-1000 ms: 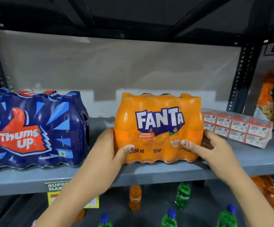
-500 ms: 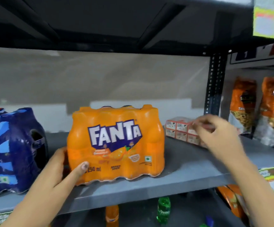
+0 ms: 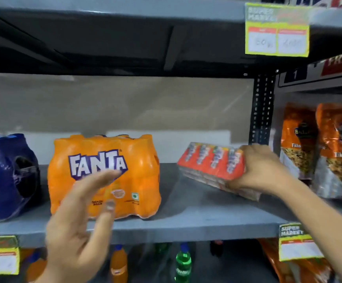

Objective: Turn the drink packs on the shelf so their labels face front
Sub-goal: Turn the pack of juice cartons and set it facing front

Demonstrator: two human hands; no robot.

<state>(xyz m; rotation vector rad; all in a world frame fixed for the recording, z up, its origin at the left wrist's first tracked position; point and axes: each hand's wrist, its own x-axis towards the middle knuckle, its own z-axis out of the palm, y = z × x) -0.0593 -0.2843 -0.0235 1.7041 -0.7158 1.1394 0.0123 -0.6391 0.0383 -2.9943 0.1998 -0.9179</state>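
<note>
Right hand [image 3: 262, 170] grips tilted red carton pack [image 3: 211, 166] (blurred) — orange Fanta pack [image 3: 104, 176] nearby.

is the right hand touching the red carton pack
Touching. In the head view the right hand wraps the right end of the red carton pack, fingers curled under its edge, and the pack sits tilted on the shelf.

Place: a shop.
Signs: price tags [image 3: 277, 30] on grey metal shelves [image 3: 196, 221], wrapped drink packs [image 3: 104, 176], hanging snack bags [image 3: 319, 148].
</note>
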